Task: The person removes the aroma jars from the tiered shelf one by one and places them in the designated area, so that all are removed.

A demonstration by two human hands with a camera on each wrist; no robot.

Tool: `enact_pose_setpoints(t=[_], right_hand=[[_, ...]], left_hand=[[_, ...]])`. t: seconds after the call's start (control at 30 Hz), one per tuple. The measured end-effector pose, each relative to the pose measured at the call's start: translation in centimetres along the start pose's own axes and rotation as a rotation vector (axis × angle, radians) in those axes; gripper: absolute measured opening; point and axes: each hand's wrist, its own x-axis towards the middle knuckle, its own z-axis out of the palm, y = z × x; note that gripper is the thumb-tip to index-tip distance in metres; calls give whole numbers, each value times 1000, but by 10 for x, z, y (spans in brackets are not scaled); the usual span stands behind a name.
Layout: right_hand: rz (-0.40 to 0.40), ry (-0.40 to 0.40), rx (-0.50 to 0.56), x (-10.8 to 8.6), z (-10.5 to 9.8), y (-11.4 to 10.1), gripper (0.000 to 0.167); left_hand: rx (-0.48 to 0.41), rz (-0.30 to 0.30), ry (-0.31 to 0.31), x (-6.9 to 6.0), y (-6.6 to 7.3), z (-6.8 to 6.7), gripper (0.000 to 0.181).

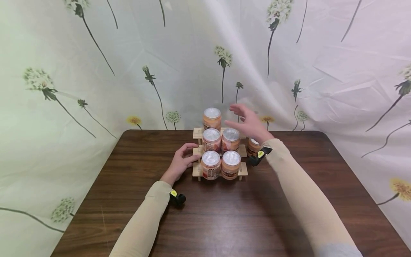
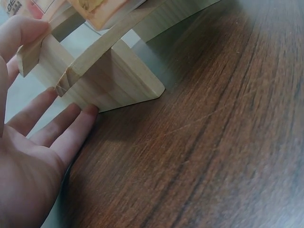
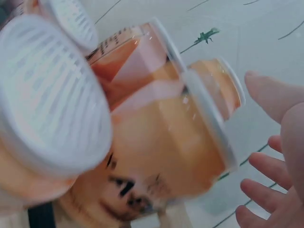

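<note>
A three-tier wooden rack (image 1: 196,169) carries orange canned-fruit jars with silvery lids: one top jar (image 1: 212,119), two middle jars, including the right one (image 1: 231,141), and two on the lowest tier, including the left one (image 1: 211,166). My left hand (image 1: 182,161) touches the rack's left side. In the left wrist view, its fingers (image 2: 71,133) extend against the wooden support and its thumb touches a step. My right hand (image 1: 248,123) hovers right of the top jar, fingers spread and holding nothing. In the right wrist view, jars (image 3: 156,147) stand beside that hand (image 3: 275,156).
Another orange jar (image 1: 253,147) stands on the table right of the rack, partly hidden by my right wrist. The brown wood-grain table (image 1: 199,221) meets a pale curtain (image 1: 186,64) with dandelion prints behind the rack.
</note>
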Motion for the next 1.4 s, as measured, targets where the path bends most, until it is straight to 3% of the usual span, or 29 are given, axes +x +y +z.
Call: enact_pose_setpoints(t=[0.23,0.5,0.9,1.4], right_hand=[[20,-98,-39,13,10,-18,87],[41,-134,-34,26,21,-25,91],[13,-101,-99,37,34,-33,66],[67,3,10,31,31,-35,63]], left_hand=[[-24,8,-3,0,0,0,41],[-49,4,-19,-1,0,0,42],[-44,12,-24,-1,1,0,41],[-33,6,-19,-3,3,0,41]])
